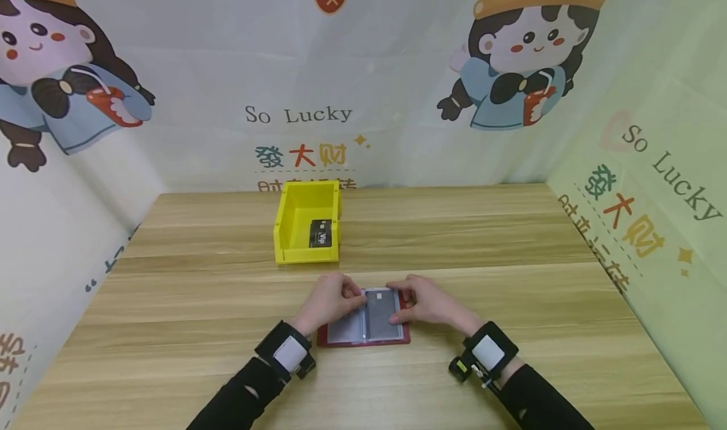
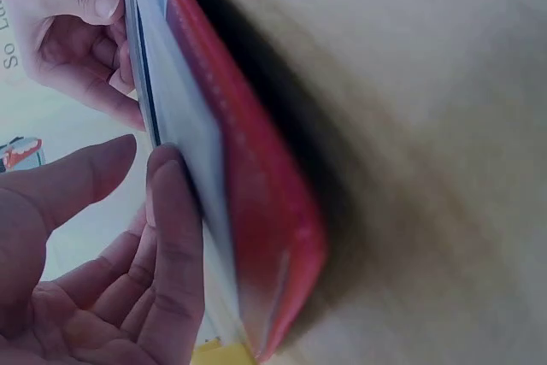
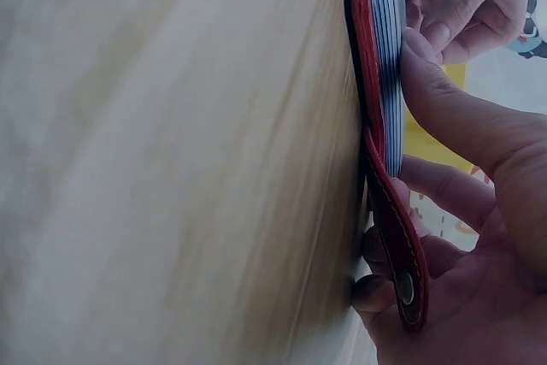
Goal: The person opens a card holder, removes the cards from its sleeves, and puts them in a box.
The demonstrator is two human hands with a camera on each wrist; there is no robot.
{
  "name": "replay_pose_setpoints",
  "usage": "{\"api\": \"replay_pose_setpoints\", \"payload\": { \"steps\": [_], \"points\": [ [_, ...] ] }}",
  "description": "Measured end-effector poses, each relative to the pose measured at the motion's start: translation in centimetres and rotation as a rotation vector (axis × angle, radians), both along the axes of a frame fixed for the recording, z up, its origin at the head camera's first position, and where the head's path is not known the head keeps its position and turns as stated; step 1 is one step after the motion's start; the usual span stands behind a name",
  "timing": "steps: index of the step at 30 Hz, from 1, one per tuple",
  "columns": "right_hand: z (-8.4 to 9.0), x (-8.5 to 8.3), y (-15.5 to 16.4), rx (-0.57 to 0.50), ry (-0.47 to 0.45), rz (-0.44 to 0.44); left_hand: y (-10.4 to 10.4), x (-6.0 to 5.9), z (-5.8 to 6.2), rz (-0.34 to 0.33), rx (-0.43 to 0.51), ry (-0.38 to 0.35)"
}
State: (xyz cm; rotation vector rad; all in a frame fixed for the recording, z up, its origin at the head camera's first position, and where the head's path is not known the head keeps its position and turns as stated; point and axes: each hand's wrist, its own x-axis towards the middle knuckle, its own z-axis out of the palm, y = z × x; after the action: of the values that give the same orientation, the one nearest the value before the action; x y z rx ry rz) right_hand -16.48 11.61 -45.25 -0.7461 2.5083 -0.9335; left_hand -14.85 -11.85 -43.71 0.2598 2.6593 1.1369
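A red card holder (image 1: 363, 341) lies open on the wooden table (image 1: 483, 247), its clear sleeves up and a grey card (image 1: 379, 313) in the right-hand page. My left hand (image 1: 332, 300) rests at its top left, fingertips touching the sleeves (image 2: 184, 143) with the thumb apart. My right hand (image 1: 423, 302) holds the right side: the thumb (image 3: 461, 117) presses on the sleeve stack, and the fingers lie under the red snap flap (image 3: 402, 271). In both wrist views the red cover (image 2: 265, 211) (image 3: 363, 57) lies flat on the wood.
A yellow bin (image 1: 286, 218) stands just behind the hands, slightly left, with a black VIP card (image 1: 320, 233) leaning inside it. Printed cartoon backdrops wall the table at the back and on both sides.
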Motion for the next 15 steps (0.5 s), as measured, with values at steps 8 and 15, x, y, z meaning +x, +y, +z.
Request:
{"api": "replay_pose_setpoints", "payload": {
  "steps": [8, 15],
  "points": [
    [0.22, -0.08, -0.02, 0.015, 0.007, -0.007, 0.27, -0.03, -0.20, 0.003, 0.026, -0.020],
    [0.21, 0.11, -0.20, 0.008, 0.016, -0.004, 0.34, 0.06, -0.37, 0.038, 0.013, -0.026]
  ]
}}
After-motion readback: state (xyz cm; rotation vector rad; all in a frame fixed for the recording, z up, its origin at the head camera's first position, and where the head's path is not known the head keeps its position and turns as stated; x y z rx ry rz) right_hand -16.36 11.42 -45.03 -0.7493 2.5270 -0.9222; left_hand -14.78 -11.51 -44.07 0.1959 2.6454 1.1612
